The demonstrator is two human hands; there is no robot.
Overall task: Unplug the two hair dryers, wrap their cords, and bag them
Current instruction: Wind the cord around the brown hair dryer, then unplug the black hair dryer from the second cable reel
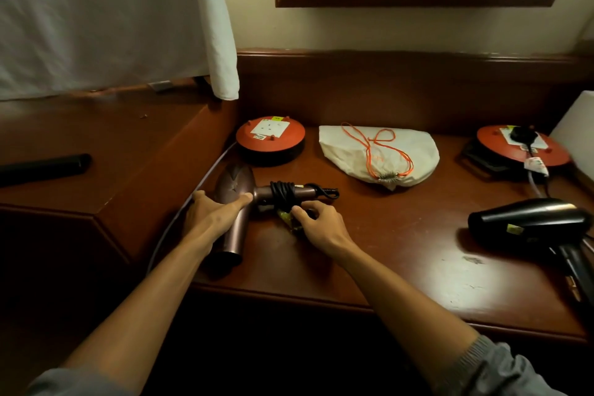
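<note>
My left hand [213, 207] lies flat over the brown dryer [232, 212] on the worktop [401, 254], pressing its barrel without gripping. Its cord [283, 194] is coiled around the handle. My right hand [316, 223] pinches the cord's end just beside the handle, over a yellow tag [287, 219]. The black dryer [527, 223] lies well apart on the right, its cord leading to the right reel [520, 149]. The white bag [379, 154] lies between the two reels, behind.

Two hair dryers [231, 202] [527, 222], two reels [270, 135] [520, 146], one bag [379, 154]
</note>
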